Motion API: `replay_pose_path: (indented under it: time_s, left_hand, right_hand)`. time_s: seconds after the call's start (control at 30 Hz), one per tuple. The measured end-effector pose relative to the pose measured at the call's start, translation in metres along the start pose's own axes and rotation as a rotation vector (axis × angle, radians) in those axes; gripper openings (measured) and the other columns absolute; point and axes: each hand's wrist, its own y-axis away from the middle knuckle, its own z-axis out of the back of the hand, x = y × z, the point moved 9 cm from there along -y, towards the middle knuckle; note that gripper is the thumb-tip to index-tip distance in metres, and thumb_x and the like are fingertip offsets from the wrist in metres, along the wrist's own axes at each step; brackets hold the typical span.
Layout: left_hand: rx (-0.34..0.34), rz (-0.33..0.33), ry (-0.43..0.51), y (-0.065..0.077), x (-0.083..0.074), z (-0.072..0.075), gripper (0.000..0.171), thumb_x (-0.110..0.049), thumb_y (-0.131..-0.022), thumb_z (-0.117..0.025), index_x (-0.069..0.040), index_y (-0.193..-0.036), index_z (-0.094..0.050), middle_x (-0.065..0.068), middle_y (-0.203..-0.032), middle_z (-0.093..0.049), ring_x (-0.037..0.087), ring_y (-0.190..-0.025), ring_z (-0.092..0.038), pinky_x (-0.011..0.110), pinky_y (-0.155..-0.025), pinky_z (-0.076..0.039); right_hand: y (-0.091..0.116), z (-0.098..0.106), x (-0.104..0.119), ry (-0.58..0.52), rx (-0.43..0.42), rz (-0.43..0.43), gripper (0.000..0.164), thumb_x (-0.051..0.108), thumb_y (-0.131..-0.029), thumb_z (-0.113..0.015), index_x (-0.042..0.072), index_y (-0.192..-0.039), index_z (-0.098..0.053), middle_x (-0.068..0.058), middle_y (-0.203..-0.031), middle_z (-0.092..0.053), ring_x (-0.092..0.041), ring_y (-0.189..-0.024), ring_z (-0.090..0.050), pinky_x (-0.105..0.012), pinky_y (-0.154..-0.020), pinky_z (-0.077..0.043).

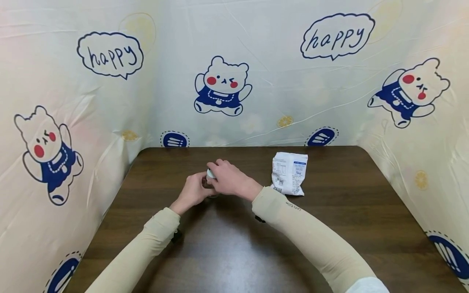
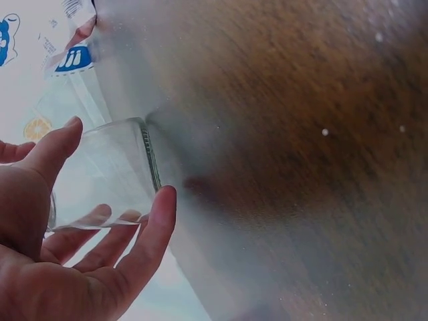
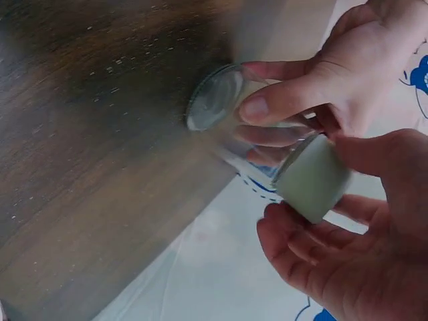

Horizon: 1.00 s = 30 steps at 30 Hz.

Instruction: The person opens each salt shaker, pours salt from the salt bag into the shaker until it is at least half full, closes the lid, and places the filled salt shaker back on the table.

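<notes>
A clear glass jar [image 2: 110, 167] stands between the thumb and fingers of my left hand [image 1: 191, 189], which grips it round the side. In the right wrist view the jar's thick round base [image 3: 215, 99] is close to the tabletop. My right hand [image 1: 232, 179] holds a pale green lid [image 3: 313, 179] by its edge, thumb on one side and fingers on the other. That lid is at the jar's mouth end and looks tilted; whether it sits on the rim I cannot tell. In the head view my hands hide most of the jar.
A white printed packet [image 1: 289, 173] lies on the dark wooden table [image 1: 234, 252], to the right of my hands. Light cloth [image 1: 256, 36] with cartoon bears hangs behind the table and along both sides.
</notes>
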Motion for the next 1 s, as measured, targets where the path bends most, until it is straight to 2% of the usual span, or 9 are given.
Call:
replay_pose_path:
  time_s: [0.17,0.37,0.57,0.77,0.87,1.0]
  left_hand:
    - [-0.003,-0.016,0.026,0.001,-0.001,0.000,0.040,-0.017,-0.084,-0.092,-0.003,-0.117,-0.075,0.010,-0.108,-0.077,0.027,-0.098,-0.072,0.049,-0.087,-0.058]
    - [0.004,-0.008,0.067,0.002,0.000,-0.001,0.042,-0.018,-0.083,-0.093,-0.004,-0.119,-0.075,0.009,-0.110,-0.076,0.025,-0.096,-0.071,0.048,-0.087,-0.059]
    - [0.006,0.013,0.040,-0.001,0.002,0.000,0.041,-0.020,-0.082,-0.094,-0.006,-0.115,-0.075,0.007,-0.107,-0.076,0.022,-0.091,-0.069,0.044,-0.082,-0.058]
    - [0.011,0.023,0.015,-0.001,0.004,-0.001,0.039,-0.019,-0.081,-0.095,-0.005,-0.112,-0.075,0.007,-0.102,-0.076,0.022,-0.086,-0.066,0.041,-0.077,-0.057]
    - [0.014,0.020,0.010,-0.002,0.004,-0.001,0.038,-0.017,-0.083,-0.093,-0.003,-0.113,-0.074,0.009,-0.103,-0.076,0.024,-0.088,-0.068,0.044,-0.081,-0.058]
    - [0.013,0.002,0.001,-0.004,0.002,-0.001,0.033,-0.014,-0.086,-0.090,-0.002,-0.112,-0.074,0.011,-0.103,-0.076,0.027,-0.091,-0.070,0.048,-0.084,-0.059]
  right_hand:
    - [0.001,0.001,-0.008,-0.019,-0.058,-0.079,0.068,0.061,-0.101,-0.063,0.002,-0.135,-0.058,-0.012,-0.116,-0.063,-0.021,-0.093,-0.061,-0.034,-0.083,-0.056]
    - [0.000,-0.001,-0.013,-0.035,-0.094,-0.132,0.065,0.061,-0.100,-0.063,0.001,-0.125,-0.061,-0.010,-0.107,-0.065,-0.018,-0.082,-0.062,-0.032,-0.073,-0.057]
    - [-0.002,0.000,-0.009,-0.030,-0.081,-0.089,0.053,0.048,-0.104,-0.065,0.001,-0.128,-0.062,-0.011,-0.113,-0.065,-0.018,-0.089,-0.062,-0.031,-0.080,-0.058]
    - [0.000,0.000,-0.002,-0.024,-0.020,-0.035,0.048,0.035,-0.109,-0.060,0.001,-0.143,-0.057,-0.015,-0.126,-0.061,-0.022,-0.100,-0.061,-0.033,-0.088,-0.056]
    - [0.000,0.001,-0.002,-0.031,-0.007,-0.048,0.055,0.040,-0.108,-0.059,0.001,-0.148,-0.051,-0.016,-0.129,-0.059,-0.024,-0.103,-0.059,-0.035,-0.090,-0.055]
    - [0.001,0.000,-0.006,-0.020,-0.022,-0.111,0.071,0.058,-0.103,-0.059,0.001,-0.143,-0.050,-0.015,-0.124,-0.058,-0.025,-0.101,-0.057,-0.038,-0.087,-0.056]
